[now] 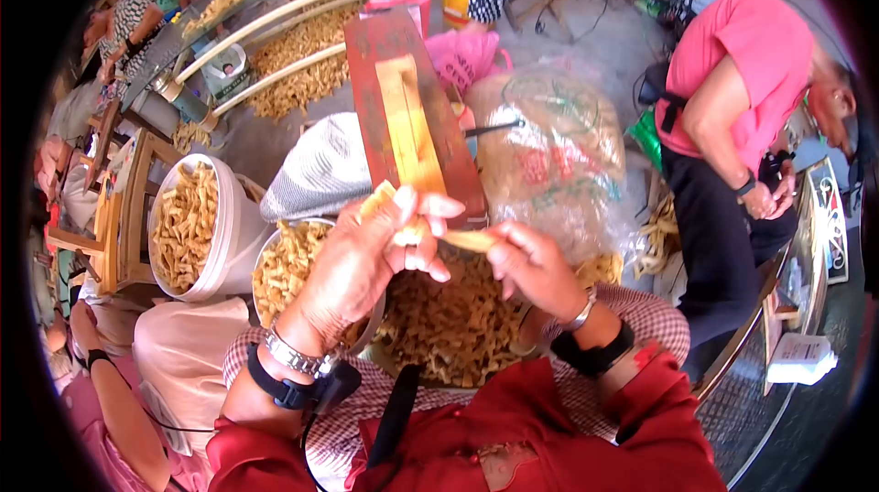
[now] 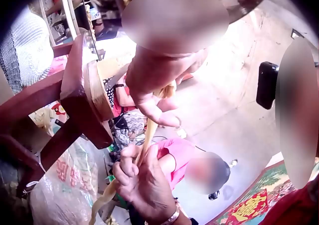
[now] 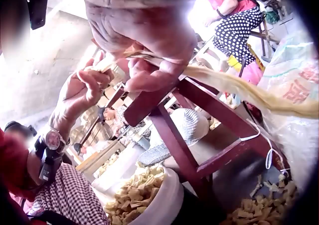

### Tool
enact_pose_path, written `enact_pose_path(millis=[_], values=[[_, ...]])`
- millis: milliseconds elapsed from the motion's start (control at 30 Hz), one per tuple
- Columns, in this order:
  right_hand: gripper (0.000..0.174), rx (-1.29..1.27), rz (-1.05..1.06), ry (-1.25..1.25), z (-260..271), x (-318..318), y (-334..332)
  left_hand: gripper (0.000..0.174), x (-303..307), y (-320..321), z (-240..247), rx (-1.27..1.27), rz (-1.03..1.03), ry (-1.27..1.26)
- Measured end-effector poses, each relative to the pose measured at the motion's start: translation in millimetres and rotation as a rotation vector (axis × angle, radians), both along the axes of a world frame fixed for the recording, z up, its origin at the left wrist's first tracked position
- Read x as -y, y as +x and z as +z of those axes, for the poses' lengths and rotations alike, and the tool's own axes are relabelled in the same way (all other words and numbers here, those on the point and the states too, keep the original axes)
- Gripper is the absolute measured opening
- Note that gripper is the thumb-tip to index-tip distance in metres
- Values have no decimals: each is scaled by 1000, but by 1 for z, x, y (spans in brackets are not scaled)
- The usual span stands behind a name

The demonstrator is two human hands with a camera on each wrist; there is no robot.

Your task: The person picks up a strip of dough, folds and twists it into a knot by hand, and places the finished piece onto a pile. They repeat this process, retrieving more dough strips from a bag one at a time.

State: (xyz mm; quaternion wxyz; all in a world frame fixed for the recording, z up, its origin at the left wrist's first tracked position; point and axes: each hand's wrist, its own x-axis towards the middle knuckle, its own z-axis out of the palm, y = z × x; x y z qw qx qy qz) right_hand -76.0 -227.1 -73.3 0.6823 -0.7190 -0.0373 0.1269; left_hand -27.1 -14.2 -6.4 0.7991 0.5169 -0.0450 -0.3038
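Both hands work close together above the lap on a soft, pale yellow strip [image 1: 469,240] that looks like tofu skin. My left hand [image 1: 337,259] pinches a folded, bunched part of it between thumb and fingers. To its right, my right hand [image 1: 540,274] pinches the strip, which is stretched between the two. In the right wrist view a long tail of the strip [image 3: 239,88] trails away from the right hand [image 3: 142,36]. Just beyond the hands, flat yellow strips [image 1: 409,130] lie on a red wooden bench [image 1: 364,62]. Below the hands is a heap of small yellow knots [image 1: 449,323].
A white bucket [image 1: 243,231] full of knots stands at the left, a smaller container of knots [image 1: 288,263] beside it. A large clear plastic bag [image 1: 558,144] sits right of the bench. A person in a pink shirt [image 1: 742,62] sits at the right.
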Motion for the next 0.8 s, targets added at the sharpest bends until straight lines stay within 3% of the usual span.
enact_pose_path(millis=[167,367,667,767,800], values=[[24,44,44,51,5,-12,4,36,6,-1,-12,222,90,288],[19,17,109,-12,7,-21,3,28,0,-1,-15,220,21,499],[27,-82,231,-3,32,-32,4,9,0,-4,-13,170,9,286],[29,186,175,-4,9,-18,8,7,-17,3,-13,90,98,22],[30,131,147,-5,25,-18,6,8,-21,6,-5,48,138,85]])
